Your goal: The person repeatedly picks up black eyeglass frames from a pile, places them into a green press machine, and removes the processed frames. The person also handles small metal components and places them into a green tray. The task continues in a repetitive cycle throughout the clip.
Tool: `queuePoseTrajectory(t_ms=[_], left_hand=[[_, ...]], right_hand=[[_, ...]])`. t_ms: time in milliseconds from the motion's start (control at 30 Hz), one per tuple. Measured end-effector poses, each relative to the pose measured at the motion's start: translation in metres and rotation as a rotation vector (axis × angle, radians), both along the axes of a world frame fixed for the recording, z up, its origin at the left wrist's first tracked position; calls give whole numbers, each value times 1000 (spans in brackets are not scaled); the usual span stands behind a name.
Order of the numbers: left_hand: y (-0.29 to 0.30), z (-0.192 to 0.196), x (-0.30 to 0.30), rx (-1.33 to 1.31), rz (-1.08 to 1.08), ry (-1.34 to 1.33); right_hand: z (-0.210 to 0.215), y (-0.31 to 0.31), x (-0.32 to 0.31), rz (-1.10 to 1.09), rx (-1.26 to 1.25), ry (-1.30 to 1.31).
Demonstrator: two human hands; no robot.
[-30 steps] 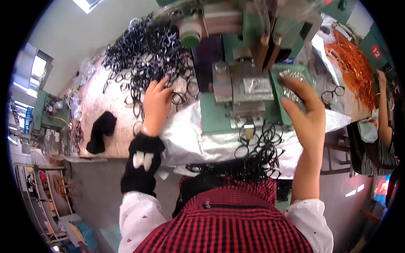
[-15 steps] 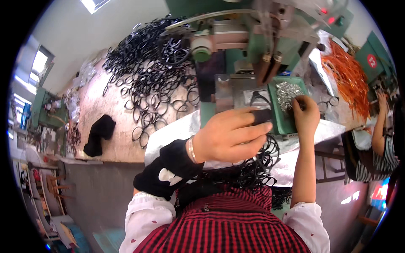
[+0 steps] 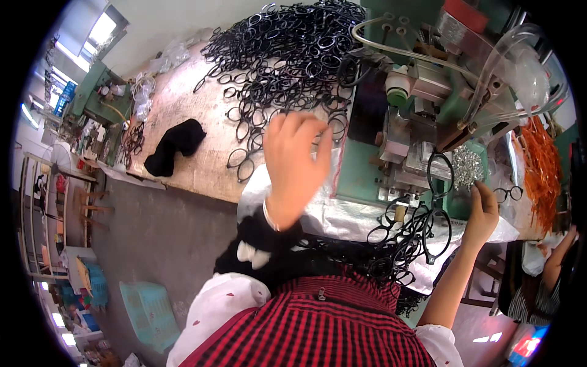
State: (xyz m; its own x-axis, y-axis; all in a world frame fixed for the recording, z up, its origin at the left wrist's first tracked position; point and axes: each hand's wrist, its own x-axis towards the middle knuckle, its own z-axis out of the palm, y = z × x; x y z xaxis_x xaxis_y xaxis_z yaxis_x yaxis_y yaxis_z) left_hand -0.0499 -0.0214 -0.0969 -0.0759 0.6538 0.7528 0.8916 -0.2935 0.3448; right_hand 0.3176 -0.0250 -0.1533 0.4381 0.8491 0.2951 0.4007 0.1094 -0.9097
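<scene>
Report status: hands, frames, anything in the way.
Left hand raised, empty, over frame pile. Right hand pinching small metal parts at tray. One frame standing at machine. Nothing between hands and machine.

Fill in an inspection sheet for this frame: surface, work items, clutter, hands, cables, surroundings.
Surface: brown worktable, worn.
Work items: heap of black eyeglass frames; green machine; tray of small metal parts.
Clutter: black cloth; orange frames.
Hands: left hand raised over the table edge, blurred, grip unclear; right hand at the tray, fingertips pinched.
Cables: clear tubing on the machine.
Surroundings: another person's arm; blue crate on floor.
</scene>
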Motion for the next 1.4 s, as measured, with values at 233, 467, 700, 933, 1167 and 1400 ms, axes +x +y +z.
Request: queuePoseTrajectory(t_ms=[233,467,700,933,1167,1400], left_hand=[[65,-86,-39,-348,159,81],[10,14,-184,-763,59,-117],[-16,-84,-204,-907,-248,-1095],[88,-59,-94,-805,-402,-655],[33,-35,-21,-423,-487,-1031],[15,-6,11,29,-607,-1158]], right_hand=[[2,34,-34,130,76,38],[3,10,-7,116,-1,70],[1,-42,11,-70,37,63],[76,-3,-67,299,116,10],[80,24,-107,359,162,380],[82,20,-114,395,162,603]])
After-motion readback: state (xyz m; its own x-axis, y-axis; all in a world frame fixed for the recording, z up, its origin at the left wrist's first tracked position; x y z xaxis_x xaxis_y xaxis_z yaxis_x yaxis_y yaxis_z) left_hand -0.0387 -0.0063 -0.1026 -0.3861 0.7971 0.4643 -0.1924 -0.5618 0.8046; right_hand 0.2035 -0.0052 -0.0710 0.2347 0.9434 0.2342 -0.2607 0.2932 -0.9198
